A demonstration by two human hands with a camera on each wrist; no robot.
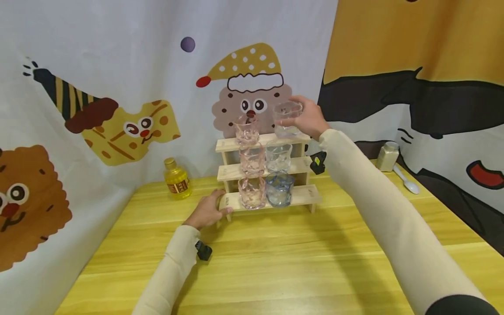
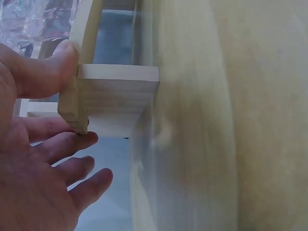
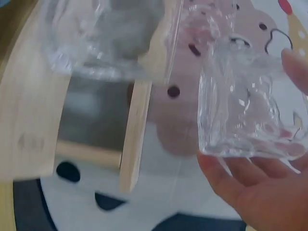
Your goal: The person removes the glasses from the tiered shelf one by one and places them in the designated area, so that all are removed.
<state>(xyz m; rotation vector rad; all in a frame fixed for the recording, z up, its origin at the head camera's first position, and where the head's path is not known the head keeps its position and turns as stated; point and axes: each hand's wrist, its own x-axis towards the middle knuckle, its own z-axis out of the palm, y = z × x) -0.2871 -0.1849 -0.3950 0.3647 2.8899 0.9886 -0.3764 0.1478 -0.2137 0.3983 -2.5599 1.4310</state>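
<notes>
A three-step wooden rack (image 1: 303, 197) stands on the table. My left hand (image 1: 207, 211) grips the left end of its lowest step; the left wrist view shows the thumb (image 2: 62, 62) on the board and the index finger against its other side. My right hand (image 1: 311, 118) holds a clear glass (image 1: 281, 114) by its sides at the right part of the top step; whether its base touches the wood I cannot tell. Pink-tinted glasses stand on the left of the top (image 1: 247, 131), middle (image 1: 252, 159) and bottom (image 1: 252, 193) steps. Beside them are a clear glass (image 1: 278, 157) on the middle step and a blue one (image 1: 279, 190) below.
A yellow oil bottle (image 1: 177, 179) stands left of the rack. At the right are a lidded jar (image 1: 387, 156) and a white spoon (image 1: 407, 180). A cartoon-printed curtain (image 1: 149, 65) hangs close behind the rack, along the back of the wooden table (image 1: 256, 262).
</notes>
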